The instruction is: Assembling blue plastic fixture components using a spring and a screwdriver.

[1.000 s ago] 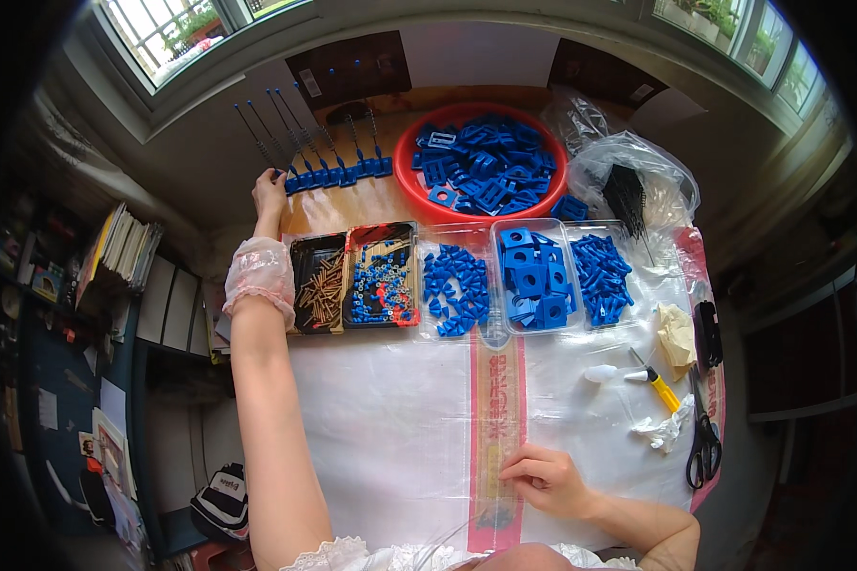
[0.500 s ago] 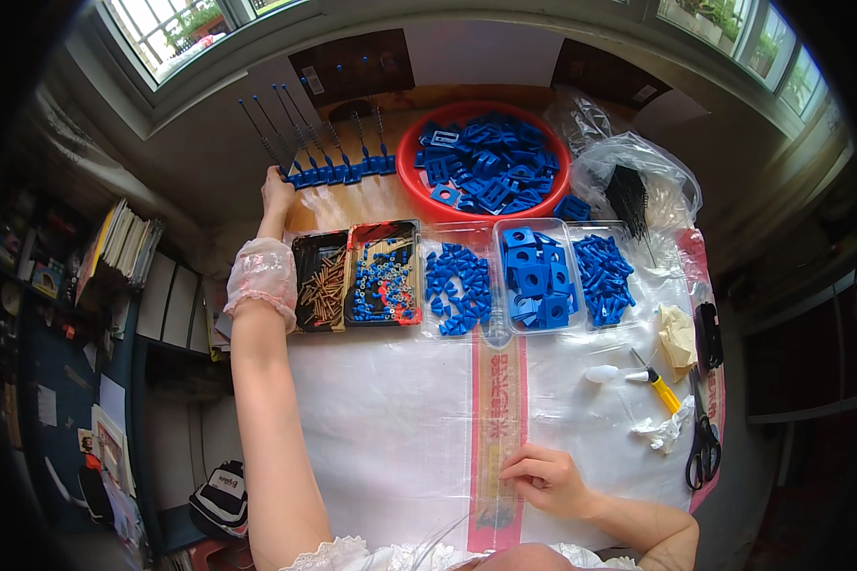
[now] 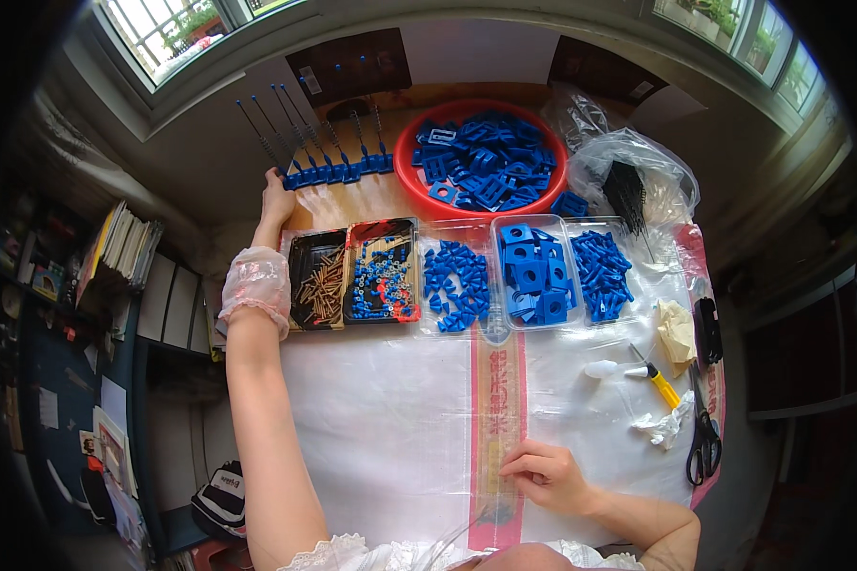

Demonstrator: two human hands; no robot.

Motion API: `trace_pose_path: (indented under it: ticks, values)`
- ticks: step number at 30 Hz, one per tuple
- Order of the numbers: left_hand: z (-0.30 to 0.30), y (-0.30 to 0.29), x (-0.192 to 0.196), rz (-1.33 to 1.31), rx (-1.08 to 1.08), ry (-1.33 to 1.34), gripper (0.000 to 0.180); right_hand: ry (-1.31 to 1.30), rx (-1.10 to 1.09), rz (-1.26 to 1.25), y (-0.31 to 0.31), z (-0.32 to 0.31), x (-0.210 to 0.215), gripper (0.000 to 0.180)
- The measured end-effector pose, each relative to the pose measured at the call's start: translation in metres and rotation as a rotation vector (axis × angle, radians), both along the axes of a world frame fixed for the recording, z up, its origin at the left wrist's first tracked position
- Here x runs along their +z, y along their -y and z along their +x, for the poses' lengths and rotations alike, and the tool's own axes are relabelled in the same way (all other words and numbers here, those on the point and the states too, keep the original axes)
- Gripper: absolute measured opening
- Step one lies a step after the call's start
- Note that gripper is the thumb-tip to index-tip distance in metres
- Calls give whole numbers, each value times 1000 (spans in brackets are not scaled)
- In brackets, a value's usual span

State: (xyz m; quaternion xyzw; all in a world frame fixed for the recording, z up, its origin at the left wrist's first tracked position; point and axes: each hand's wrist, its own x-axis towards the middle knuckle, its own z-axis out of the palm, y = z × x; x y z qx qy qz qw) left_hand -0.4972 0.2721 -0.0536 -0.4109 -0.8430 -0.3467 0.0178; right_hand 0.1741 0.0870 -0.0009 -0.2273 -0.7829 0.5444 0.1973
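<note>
At the far left of the surface (image 3: 390, 447), the left hand (image 3: 276, 202) reaches the row of blue plastic bases with upright metal rods (image 3: 333, 171), fingers touching the leftmost; grip unclear. Right hand (image 3: 543, 473) lies flat, loosely open, on clear film. Best to pinch 1 base low, lifting straight

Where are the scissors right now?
In the head view the black-handled scissors lie at the table's right edge, just right of the yellow-handled tool and well beyond the right hand.
</note>
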Motion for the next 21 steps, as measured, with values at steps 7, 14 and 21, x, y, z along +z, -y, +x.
trace_pose_path:
  ticks: [7,14,21]
  values:
    - [9,13,13,-176,409,-298,56,-4,27,-9,-1,0,-1,15]
    - [164,-11,59,-174,-440,449,60,6,5,0,1,1,-2,16]
    - [221,-53,56,-204,-404,364,69,-34,-8,0,1,1,-2,23]
